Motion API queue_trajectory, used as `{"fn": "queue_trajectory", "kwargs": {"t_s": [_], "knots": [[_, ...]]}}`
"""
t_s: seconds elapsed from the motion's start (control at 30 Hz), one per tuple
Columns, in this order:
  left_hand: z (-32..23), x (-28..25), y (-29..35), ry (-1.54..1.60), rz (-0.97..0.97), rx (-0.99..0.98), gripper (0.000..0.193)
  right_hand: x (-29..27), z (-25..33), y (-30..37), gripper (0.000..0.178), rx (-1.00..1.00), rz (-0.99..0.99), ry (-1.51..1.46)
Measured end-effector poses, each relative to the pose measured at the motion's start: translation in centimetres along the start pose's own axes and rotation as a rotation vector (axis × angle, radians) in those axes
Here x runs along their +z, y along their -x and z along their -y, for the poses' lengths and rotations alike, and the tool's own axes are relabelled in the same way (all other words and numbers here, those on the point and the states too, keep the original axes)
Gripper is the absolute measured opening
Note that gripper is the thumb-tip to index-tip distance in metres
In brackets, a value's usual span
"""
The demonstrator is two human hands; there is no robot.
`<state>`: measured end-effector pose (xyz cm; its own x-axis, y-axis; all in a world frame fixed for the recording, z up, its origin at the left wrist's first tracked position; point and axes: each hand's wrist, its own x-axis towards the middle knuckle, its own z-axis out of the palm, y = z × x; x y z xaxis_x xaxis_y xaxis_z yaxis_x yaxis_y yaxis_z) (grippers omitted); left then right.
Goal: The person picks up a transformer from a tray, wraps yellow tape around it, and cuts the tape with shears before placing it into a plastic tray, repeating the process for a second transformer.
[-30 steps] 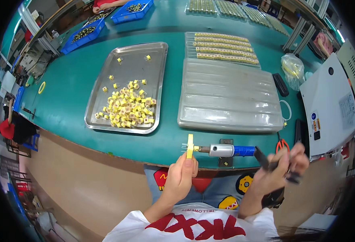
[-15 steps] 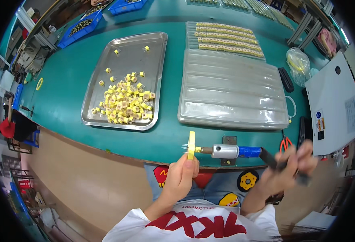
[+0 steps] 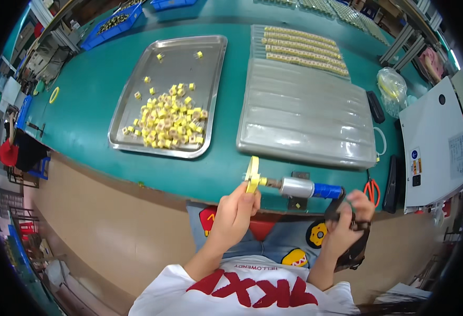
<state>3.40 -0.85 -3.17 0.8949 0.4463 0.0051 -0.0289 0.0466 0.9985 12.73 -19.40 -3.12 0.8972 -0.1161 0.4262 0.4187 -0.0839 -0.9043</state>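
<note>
My left hand (image 3: 234, 215) pinches a narrow roll of yellow tape (image 3: 252, 173) between thumb and fingers. Beside the roll, a small yellow part (image 3: 263, 181) sits on the tip of a hand-cranked winder (image 3: 297, 187), which has a silver barrel and a blue sleeve. Thin metal pins stick out to the left of the roll. My right hand (image 3: 349, 227) is closed around the handle of the winder's black crank (image 3: 334, 204), partly blurred. Beyond my left hand, a metal tray (image 3: 200, 68) holds a heap of small yellow pinned parts (image 3: 165, 118).
Clear plastic trays (image 3: 305, 113) are stacked right of the metal tray; rows of yellow parts (image 3: 305, 50) fill another behind. Orange-handled pliers (image 3: 371, 190) lie near a white machine box (image 3: 434, 142). Blue bins (image 3: 113, 23) stand far left. The green table's front edge (image 3: 152, 187) runs before me.
My right hand has swung the crank around, moving left and inward. My left hand still holds the tape roll at the winder's tip. The whole view has shifted slightly.
</note>
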Motion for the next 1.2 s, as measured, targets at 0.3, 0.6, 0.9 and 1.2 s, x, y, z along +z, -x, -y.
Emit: {"fn": "queue_trajectory", "kwargs": {"t_s": [0.3, 0.6, 0.9, 1.2], "knots": [[0.3, 0.3, 0.1, 0.382, 0.048, -0.01, 0.051, -0.8, 3.6, -4.1, 0.035, -0.311, 0.316, 0.659], [0.4, 0.3, 0.3, 0.285, -0.073, -0.033, 0.041, 4.2, 9.0, -2.6, 0.055, -0.709, 0.861, 0.651], [0.3, 0.0, 0.4, 0.19, -0.077, 0.021, 0.035, 6.9, 9.4, -3.1, 0.03, -1.024, 0.931, 0.712], [0.5, 0.2, 0.2, 0.115, -0.039, 0.071, 0.043, 7.1, 8.8, -3.6, 0.023, -1.219, 0.901, 0.728]]}}
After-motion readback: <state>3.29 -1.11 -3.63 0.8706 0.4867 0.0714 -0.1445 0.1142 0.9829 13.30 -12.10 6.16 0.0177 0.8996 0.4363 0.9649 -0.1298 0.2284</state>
